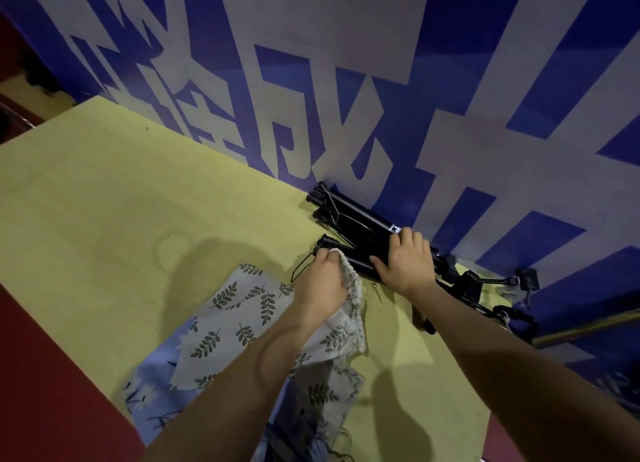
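Tripod (pixel 360 226) lay folded on the table (pixel 121 202), hard against the banner (pixel 346 80), leg tips pointing away from you. Your right hand (pixel 405 260) clamped the leg bundle, fingers over the top, thumb curled round the near side. Your left hand (pixel 320 281) pinched a bunched edge of the cloth (pixel 235 323) (leaf print, frilly hem) right at one leg tip. It read as wiping, or the start of sleeving the legs; couldn't tell which. Either way, you needed the right hand to pin the bundle flat so it wouldn't roll, and the left to work along one leg at a time, minding the thin cord (pixel 300 269) looped off the tip. A pin (pixel 376 290) sat on the table between your wrists, easy to sweep off. Containers: the cloth might have been a pouch, its gathered hem like a mouth, but no opening showed and nothing showed inside. The rest trailed back over a blue sheet (pixel 152 385).
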`<act>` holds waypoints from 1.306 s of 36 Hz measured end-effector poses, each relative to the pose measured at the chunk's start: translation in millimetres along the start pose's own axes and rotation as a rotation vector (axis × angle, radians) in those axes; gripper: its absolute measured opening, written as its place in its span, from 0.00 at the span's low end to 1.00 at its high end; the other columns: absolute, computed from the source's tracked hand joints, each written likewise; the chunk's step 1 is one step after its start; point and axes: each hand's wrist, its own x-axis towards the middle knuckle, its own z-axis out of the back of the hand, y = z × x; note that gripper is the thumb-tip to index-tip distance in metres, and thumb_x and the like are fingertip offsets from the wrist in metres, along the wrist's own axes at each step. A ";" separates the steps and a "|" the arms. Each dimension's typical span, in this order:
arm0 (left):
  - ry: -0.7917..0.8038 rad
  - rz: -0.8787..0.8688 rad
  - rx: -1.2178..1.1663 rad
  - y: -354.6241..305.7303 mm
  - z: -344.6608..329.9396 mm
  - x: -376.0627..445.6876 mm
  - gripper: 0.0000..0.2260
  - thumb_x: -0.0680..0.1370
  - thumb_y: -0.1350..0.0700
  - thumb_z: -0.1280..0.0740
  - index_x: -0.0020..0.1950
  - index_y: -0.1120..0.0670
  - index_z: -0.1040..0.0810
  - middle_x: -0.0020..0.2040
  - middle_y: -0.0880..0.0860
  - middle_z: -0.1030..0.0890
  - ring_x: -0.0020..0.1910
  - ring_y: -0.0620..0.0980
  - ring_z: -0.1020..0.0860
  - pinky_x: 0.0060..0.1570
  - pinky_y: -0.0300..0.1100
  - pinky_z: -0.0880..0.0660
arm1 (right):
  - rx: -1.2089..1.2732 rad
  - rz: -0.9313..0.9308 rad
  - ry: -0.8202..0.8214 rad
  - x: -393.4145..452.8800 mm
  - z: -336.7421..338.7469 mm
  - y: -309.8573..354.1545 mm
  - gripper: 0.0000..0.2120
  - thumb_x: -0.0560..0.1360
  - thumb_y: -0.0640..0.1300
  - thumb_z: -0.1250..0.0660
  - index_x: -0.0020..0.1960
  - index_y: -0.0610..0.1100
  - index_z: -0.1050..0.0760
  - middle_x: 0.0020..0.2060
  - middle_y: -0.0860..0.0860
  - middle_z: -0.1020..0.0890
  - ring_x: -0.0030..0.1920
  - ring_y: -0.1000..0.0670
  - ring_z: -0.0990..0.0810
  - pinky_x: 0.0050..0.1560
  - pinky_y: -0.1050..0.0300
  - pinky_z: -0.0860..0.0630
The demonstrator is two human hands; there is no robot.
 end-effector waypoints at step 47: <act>-0.085 -0.057 -0.023 12.7 39.0 -82.9 0.24 0.77 0.62 0.39 0.73 0.56 0.39 0.71 0.52 0.37 0.51 0.56 0.23 0.41 0.47 0.28 | 0.113 -0.039 -0.345 -69.0 99.6 24.0 0.12 0.72 0.38 0.37 0.54 0.37 0.31 0.51 0.40 0.27 0.49 0.39 0.29 0.48 0.48 0.32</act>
